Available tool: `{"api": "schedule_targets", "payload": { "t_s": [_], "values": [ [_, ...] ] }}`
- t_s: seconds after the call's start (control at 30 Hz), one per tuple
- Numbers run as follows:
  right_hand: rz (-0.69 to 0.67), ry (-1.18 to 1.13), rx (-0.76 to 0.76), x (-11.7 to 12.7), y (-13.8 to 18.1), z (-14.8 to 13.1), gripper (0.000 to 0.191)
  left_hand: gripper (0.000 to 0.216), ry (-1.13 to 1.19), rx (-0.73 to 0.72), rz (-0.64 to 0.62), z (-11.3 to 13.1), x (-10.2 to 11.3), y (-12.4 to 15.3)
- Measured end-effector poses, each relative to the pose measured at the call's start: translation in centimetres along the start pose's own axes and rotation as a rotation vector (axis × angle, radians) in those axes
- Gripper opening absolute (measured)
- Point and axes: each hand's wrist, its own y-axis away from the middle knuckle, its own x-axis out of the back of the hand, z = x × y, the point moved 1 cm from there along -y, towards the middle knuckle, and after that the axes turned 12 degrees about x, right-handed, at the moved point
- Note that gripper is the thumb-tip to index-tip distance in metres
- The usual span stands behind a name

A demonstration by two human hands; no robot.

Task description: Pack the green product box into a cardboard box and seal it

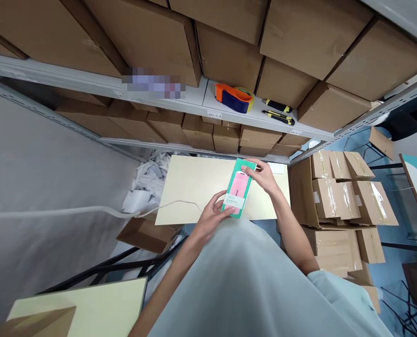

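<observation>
A slim green retail box (239,187) with a pink device printed on its front is held up in front of me, tilted a little to the right. My left hand (213,216) grips its lower left corner, the thumb lying across the front. At the top right corner my right hand (259,174) has its thumb on the front face and the other fingers behind. Beneath the box lies the pale yellow tabletop (183,182). A white slip of paper (276,168) rests on the table right of my right hand.
Shelves of cardboard boxes (226,51) rise ahead. An orange and blue tape dispenser (234,97) and two utility knives (279,112) lie on the shelf ledge. Stacked cartons (342,201) stand to the right. A white cable (99,209), crumpled paper (147,180) and an open carton (147,234) are leftward.
</observation>
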Motion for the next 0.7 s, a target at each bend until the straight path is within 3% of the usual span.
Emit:
{"api": "schedule_targets", "payload": {
  "t_s": [0.2,0.37,0.47,0.57,0.7],
  "values": [
    [-0.008,0.070,0.003,-0.5,0.6,-1.1,0.056,0.091,0.061,0.012,-0.054,-0.4,1.3,0.2],
    [-0.085,-0.114,-0.080,-0.3,2.0,-2.2,0.068,0.083,0.200,0.076,-0.297,-0.8,2.6,0.2],
    [-0.065,-0.197,-0.076,-0.9,2.4,-2.1,0.073,0.084,0.214,0.120,-0.380,-0.7,3.2,0.5],
    [-0.003,-0.125,-0.015,-1.5,2.1,-1.7,0.065,0.090,0.129,0.118,-0.335,0.1,3.7,0.9],
    [0.091,0.023,0.029,-2.1,1.4,-1.2,0.060,0.106,-0.034,-0.006,-0.170,1.0,3.2,0.9]
  ]
}}
